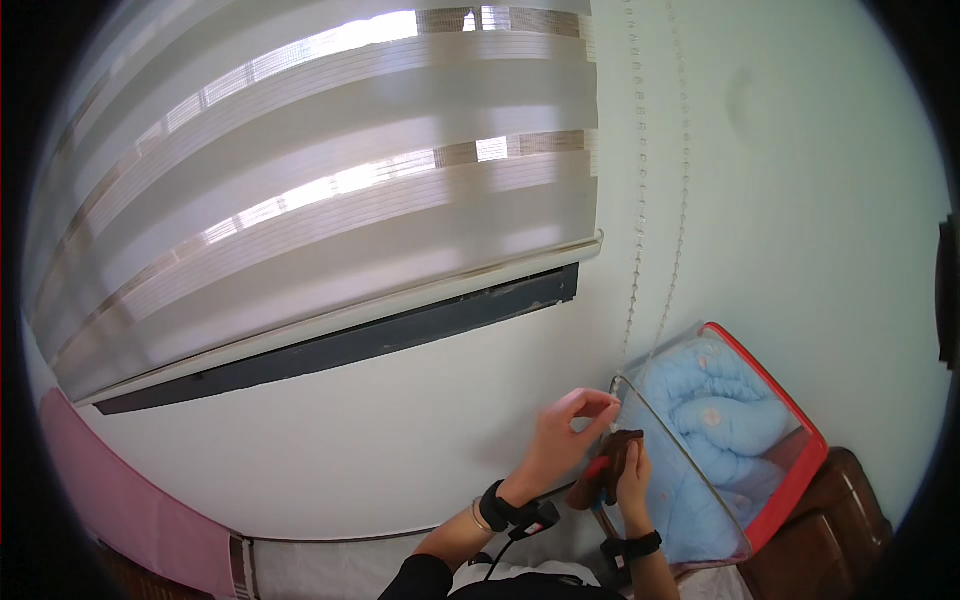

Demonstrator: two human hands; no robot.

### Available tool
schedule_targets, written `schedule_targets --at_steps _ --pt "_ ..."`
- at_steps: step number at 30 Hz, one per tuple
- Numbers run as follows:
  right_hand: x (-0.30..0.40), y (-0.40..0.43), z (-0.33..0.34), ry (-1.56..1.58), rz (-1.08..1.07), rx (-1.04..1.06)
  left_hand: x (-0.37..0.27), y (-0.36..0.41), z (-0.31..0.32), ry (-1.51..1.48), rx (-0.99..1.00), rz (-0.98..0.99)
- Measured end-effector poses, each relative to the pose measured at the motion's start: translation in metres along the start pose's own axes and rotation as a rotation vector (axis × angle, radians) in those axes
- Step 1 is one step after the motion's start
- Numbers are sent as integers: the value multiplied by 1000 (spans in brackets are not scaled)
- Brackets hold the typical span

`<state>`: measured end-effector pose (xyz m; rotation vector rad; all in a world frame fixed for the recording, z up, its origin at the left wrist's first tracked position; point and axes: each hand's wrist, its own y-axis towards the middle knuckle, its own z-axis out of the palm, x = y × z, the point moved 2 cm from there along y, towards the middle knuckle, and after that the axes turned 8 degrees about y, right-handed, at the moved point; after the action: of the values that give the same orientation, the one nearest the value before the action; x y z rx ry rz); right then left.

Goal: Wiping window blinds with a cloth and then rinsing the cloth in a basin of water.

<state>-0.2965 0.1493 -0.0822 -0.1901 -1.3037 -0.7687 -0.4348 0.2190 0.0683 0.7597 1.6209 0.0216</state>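
My left hand [559, 439] pinches the clear bead chain [634, 289] of the blind between thumb and forefinger, near its lower end. Just below, my right hand [636, 480] grips a dark brown item [613, 469] with a red patch; its exact kind is unclear. The chain runs down toward that brown item, and its lowest part is hard to make out. Right beside my right hand stands a clear storage bag with red trim [787, 491], packed with a light blue quilt [720, 420].
A striped zebra blind [360, 187] covers the window above a dark sill [360, 341]. A brown plastic container [821, 529] sits behind the bag at the lower right. Pink fabric [142, 495] hangs at the lower left. A cable [501, 556] hangs from my left wrist device.
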Motion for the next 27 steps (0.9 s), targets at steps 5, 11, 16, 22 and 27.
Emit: schedule_targets --at_steps 5,11,16,22,27 --pt "-38 -15 -6 79 85 -56 -6 -2 -4 94 20 155" --pt "-35 -22 13 73 151 -40 9 3 -14 18 9 86" --pt "-45 2 -6 98 74 -31 15 6 -14 -164 50 15" --pt "99 40 23 -173 -236 119 -1 -4 -16 65 59 109" --pt "217 57 70 -238 -164 491 4 -5 -13 158 103 -7"
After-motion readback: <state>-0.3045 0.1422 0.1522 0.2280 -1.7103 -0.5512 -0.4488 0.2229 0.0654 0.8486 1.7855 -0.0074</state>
